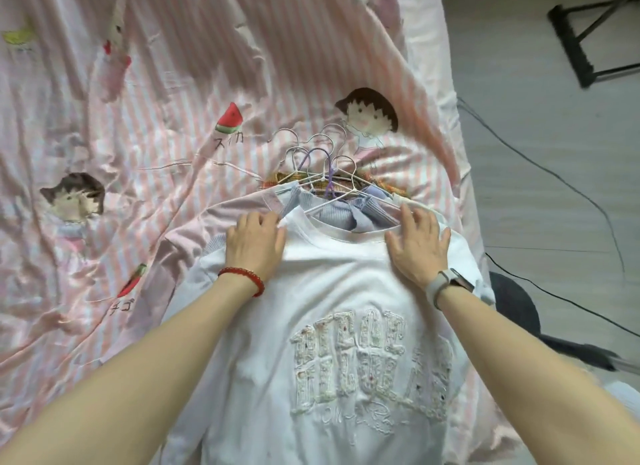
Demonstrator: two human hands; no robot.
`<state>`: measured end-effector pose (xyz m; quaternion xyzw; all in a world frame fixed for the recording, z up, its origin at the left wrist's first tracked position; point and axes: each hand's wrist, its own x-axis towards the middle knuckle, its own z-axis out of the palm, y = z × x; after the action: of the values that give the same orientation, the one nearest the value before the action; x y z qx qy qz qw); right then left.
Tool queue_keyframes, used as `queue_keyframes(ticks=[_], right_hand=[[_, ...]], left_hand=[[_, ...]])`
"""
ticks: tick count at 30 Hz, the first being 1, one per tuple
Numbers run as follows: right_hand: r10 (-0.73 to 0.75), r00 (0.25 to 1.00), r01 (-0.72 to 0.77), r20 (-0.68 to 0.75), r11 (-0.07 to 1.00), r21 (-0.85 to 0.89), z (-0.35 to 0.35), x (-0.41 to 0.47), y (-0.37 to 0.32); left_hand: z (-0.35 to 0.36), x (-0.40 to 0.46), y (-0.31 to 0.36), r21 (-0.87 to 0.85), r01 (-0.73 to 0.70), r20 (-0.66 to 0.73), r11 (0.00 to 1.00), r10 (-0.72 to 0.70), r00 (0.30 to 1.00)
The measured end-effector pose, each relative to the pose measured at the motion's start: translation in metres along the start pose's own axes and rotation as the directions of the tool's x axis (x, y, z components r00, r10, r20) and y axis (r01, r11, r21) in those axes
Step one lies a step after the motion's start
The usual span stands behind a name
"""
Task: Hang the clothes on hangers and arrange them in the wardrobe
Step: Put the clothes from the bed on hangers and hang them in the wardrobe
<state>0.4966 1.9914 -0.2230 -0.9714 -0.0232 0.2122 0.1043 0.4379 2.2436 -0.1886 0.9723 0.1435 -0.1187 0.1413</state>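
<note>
Both hands (256,243) (417,246) flat on white sweatshirt (329,291) (hangers (322,173) perhaps five).

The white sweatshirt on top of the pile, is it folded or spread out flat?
Spread flat. The white sweatshirt lies front up on the bed, lettering showing, with both hands resting on its shoulders.

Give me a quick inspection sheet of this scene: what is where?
Surface: bed sheet, pink striped with cartoon prints, creased.
Job's things: white sweatshirt on top of a stack of garments; wire hangers bunched at the collars.
Clutter: nothing seen on the sheet.
Grips: left hand and right hand lie flat on the sweatshirt's shoulders, fingers straight.
Cables: dark cables trail over the floor.
Surroundings: grey floor; black frame at top right; no wardrobe in view.
</note>
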Motion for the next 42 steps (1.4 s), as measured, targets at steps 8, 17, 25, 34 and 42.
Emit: queue_keyframes(ticks=[8, 17, 25, 34, 42], right_hand=[[-0.053, 0.965, 0.099, -0.257, 0.98, 0.17, -0.011, -0.039, -0.017], [-0.21, 0.92, 0.263, -0.331, 0.957, 0.123, -0.043, -0.114, -0.067], [-0.146, 0.967, 0.162, -0.21, 0.985, 0.061, -0.063, -0.133, -0.056], [0.215, 0.921, -0.128, -0.324, 0.955, 0.269, -0.072, -0.116, -0.013], [0.328, 0.861, -0.12, -0.388, 0.874, 0.472, -0.064, -0.121, -0.001]], left_hand=[[-0.035, -0.078, -0.015, -0.19, -0.035, -0.075, 0.981, 0.021, 0.997], [-0.105, -0.175, -0.068, -0.253, -0.028, -0.163, 0.967, -0.015, 0.986], [-0.102, -0.166, -0.049, -0.344, -0.035, -0.056, 0.938, 0.017, 0.998], [-0.09, -0.095, 0.007, -0.126, -0.002, -0.054, 0.992, -0.005, 0.999], [-0.092, -0.062, 0.02, -0.1, -0.13, 0.046, 0.986, 0.135, 0.99]])
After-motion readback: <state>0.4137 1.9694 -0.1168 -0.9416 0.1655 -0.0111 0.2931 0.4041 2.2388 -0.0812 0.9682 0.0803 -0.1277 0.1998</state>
